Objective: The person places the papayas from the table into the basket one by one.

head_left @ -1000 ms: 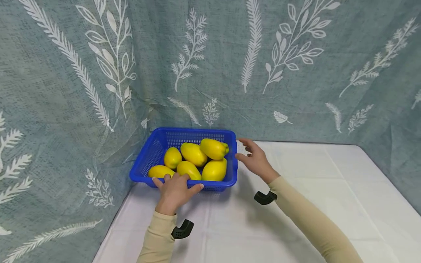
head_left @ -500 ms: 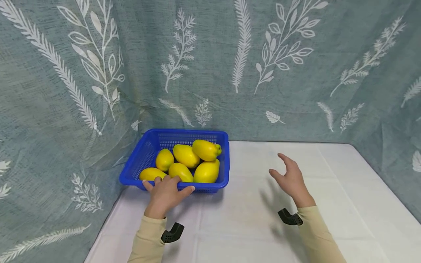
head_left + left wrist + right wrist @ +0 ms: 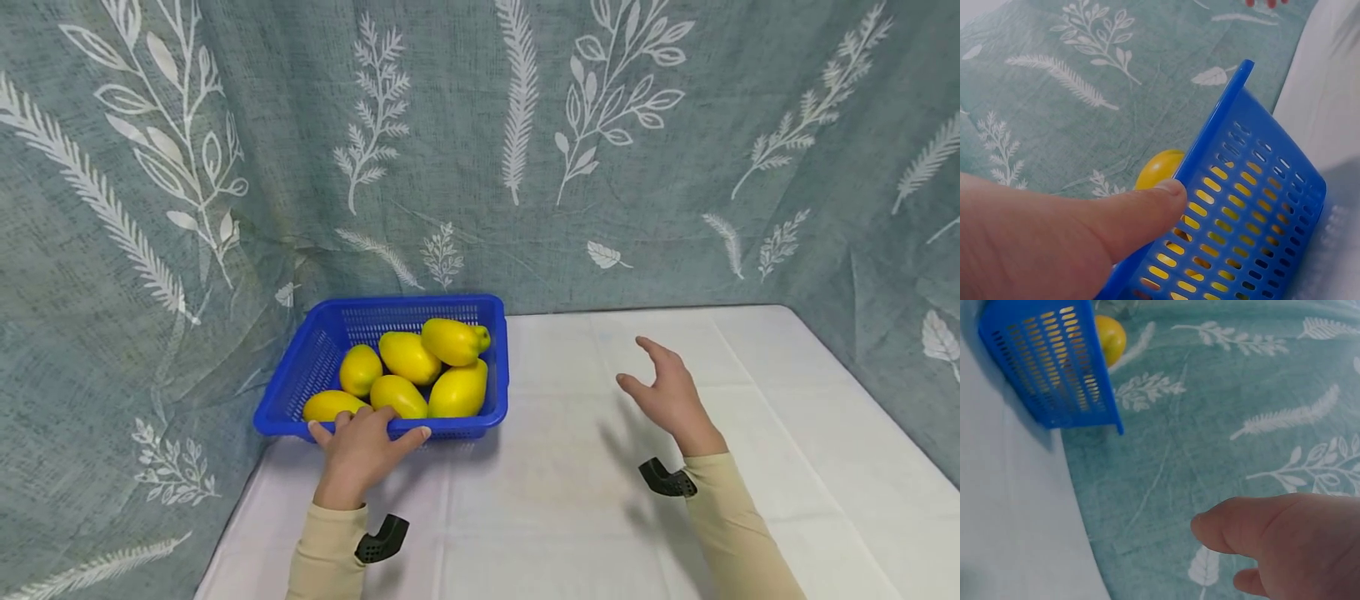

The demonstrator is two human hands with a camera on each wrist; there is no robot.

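A blue plastic basket (image 3: 496, 350) with slotted walls stands at the back left of the table, by the curtain. In it lie several plump, smooth yellow fruits (image 3: 409, 358); one (image 3: 453, 342) sits on top at the right, its greenish nub pointing right. My left hand (image 3: 362, 454) grips the basket's near rim, fingers hooked over it to the inside. The thumb presses along the rim, as the left wrist view also shows. Apart from the basket, my right hand (image 3: 672, 400) hovers over the table to its right, thumb and fingers spread and holding nothing.
A white cloth (image 3: 540, 500) covers the table. Green curtains (image 3: 465, 150) with white leaf patterns hang close behind the basket, on its left and at the far right. Each wrist carries a black camera mount (image 3: 666, 478).
My right hand has left the basket's right side, moved right over the table, then stayed nearly still. The left hand keeps its place on the near rim. The head view has shifted slightly.
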